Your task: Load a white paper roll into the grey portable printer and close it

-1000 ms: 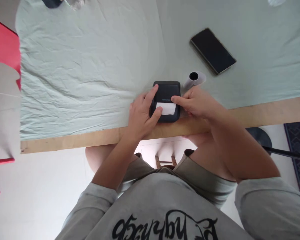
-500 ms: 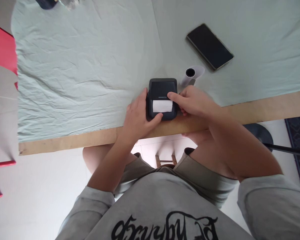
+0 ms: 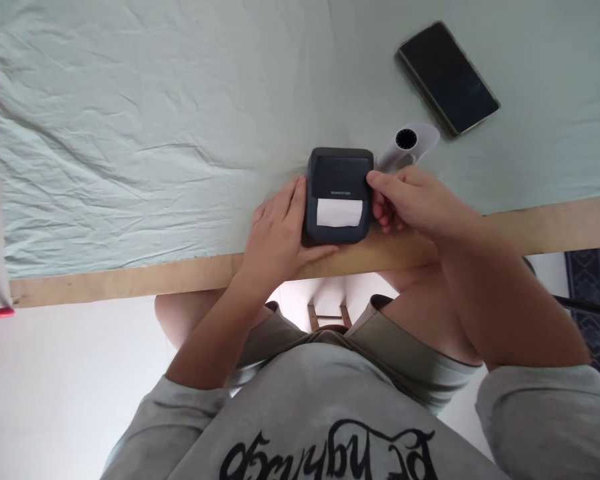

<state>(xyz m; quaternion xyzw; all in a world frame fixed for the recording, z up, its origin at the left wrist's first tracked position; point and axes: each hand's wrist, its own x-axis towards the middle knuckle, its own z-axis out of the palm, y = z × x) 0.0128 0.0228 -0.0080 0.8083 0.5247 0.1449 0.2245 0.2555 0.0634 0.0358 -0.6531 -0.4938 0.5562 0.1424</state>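
Note:
A small dark thermal printer [image 3: 341,177], with a strip of white paper [image 3: 339,213] showing in its top, sits at the near edge of the cloth-covered table. My left hand [image 3: 280,230] is held around its left side, the thumb lying along the front edge. At the right side is my right hand [image 3: 415,200], its thumb on the edge of the lid and the other fingers curled beneath. What those curled fingers touch is partly hidden. Just behind my right hand stands a white roll [image 3: 394,155] with a dark round end and a loose curl.
A dark-screened phone [image 3: 449,79] lies at the back right on the pale green cloth [image 3: 180,120]. The table's bare wooden edge [image 3: 130,275] runs in front of my body. Folds ripple the cloth on the left.
My right thumb has slid off the printer's top to its right edge. My left thumb has come down from the top to the front edge. The view has shifted and looks closer.

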